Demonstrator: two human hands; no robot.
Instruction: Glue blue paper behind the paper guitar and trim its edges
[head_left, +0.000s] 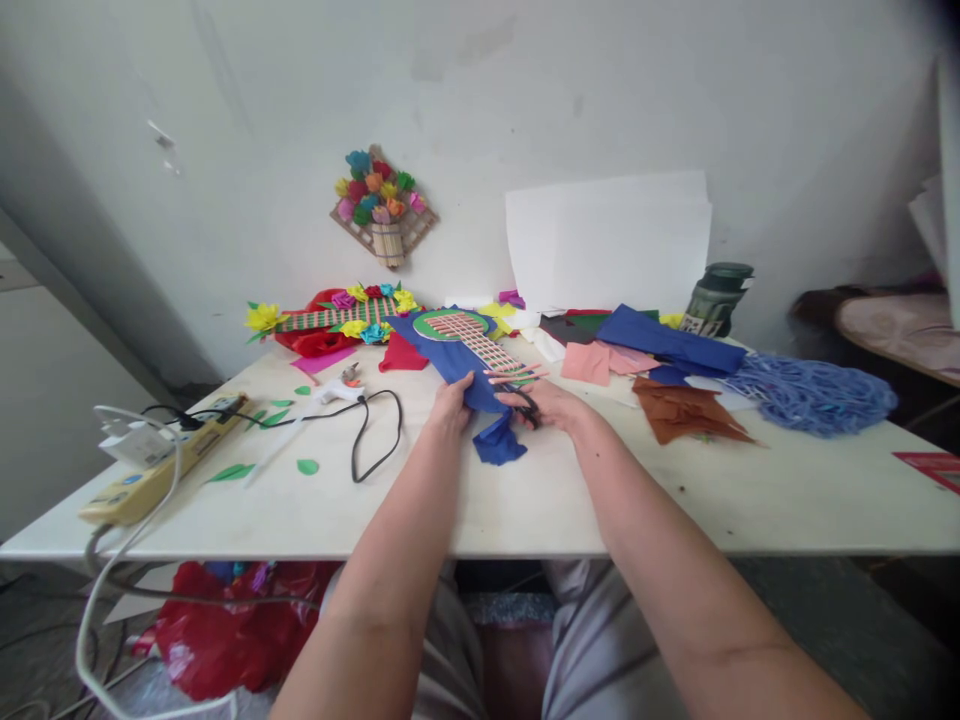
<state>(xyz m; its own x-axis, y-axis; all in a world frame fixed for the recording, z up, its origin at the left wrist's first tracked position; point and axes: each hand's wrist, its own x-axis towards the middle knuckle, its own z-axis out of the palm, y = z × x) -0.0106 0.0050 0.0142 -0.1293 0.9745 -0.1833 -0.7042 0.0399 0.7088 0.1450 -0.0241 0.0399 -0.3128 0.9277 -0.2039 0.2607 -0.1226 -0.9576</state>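
Observation:
My left hand point(453, 398) is closed on the edge of a blue sheet point(442, 358) that looks like crepe paper. On that sheet lies a small guitar-shaped craft with a green round point(427, 324) and a neck of thin sticks point(491, 350). My right hand point(551, 402) grips scissors point(526, 404) by their dark handles, close to the sheet's near right edge; the blades are mostly hidden. Just below, a crumpled blue scrap point(499, 440) rests on the white table point(637, 500). Whether the scrap is still joined to the sheet, I cannot tell.
A flower-trimmed guitar craft point(330, 318) lies back left. Nearer are a white glue gun point(337, 392), green paper leaves point(307, 466) and a power strip point(165, 465) with cords. To the right are brown paper point(686, 408), blue yarn point(817, 395) and a dark green bottle point(716, 300).

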